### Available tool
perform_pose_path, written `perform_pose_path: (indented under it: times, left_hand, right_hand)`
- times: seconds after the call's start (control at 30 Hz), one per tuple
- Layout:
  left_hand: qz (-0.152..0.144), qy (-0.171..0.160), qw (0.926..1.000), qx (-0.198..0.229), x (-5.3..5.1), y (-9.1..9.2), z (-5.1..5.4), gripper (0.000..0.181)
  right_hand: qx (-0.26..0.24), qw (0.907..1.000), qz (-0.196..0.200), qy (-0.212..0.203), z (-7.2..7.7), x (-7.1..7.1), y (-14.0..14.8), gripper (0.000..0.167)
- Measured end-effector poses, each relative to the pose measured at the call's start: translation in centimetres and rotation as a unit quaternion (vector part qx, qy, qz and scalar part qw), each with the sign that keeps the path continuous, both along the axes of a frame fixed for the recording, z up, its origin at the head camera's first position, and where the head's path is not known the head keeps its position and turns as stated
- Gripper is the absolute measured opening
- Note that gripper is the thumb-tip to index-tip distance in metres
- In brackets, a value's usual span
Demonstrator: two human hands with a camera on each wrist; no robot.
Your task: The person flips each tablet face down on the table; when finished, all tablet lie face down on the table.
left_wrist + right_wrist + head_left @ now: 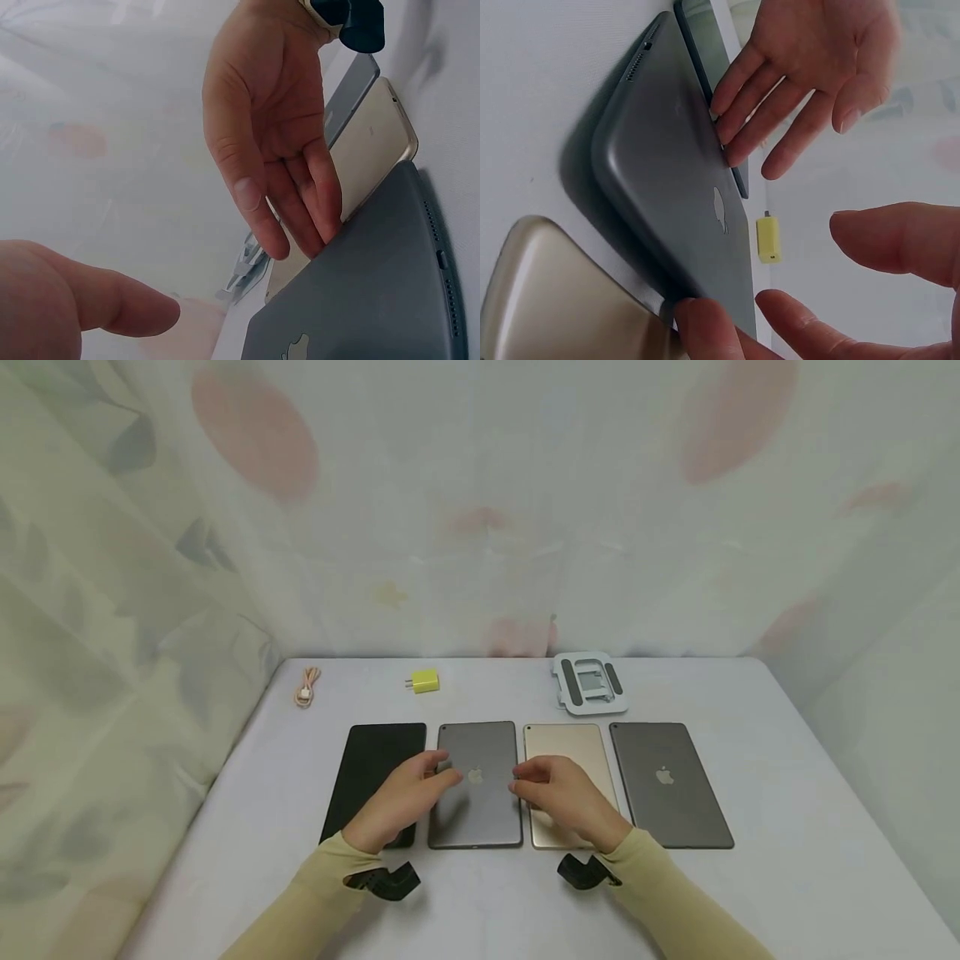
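Several tablets lie in a row: a black one [378, 747], a grey one [480, 822] with an apple logo, a gold one [570, 739] and a darker grey one [678, 814]. My left hand [401, 797] reaches over the black tablet to the left edge of the first grey tablet. From the other side my right hand [566, 797], above the gold tablet, has its fingertips at that tablet's right edge. Both thumbs stay raised off it. In the right wrist view a shadow shows beneath the grey tablet [652, 150]; whether it is lifted I cannot tell.
Behind the tablets lie a coiled pinkish cable [306, 687], a yellow charger plug [425, 681] and a folded white stand [592, 683] with dark pads. Patterned curtains [480, 527] hang around the white table [765, 760].
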State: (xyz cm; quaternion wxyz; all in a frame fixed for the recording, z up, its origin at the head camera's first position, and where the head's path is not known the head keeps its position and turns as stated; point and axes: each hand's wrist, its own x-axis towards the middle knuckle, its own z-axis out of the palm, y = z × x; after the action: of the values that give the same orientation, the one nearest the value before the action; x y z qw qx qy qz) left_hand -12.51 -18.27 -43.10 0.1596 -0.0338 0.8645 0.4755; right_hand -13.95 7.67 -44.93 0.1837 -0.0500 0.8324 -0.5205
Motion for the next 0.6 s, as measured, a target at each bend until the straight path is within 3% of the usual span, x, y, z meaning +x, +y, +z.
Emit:
perform_pose_path:
  times: [0.6]
  left_hand:
    - [-0.007, 0.016, 0.9997, -0.019, -0.09, -0.13, -0.45, 0.066]
  right_hand:
    - [0.017, 0.9998, -0.008, 0.002, 0.19, 0.31, -0.42, 0.041]
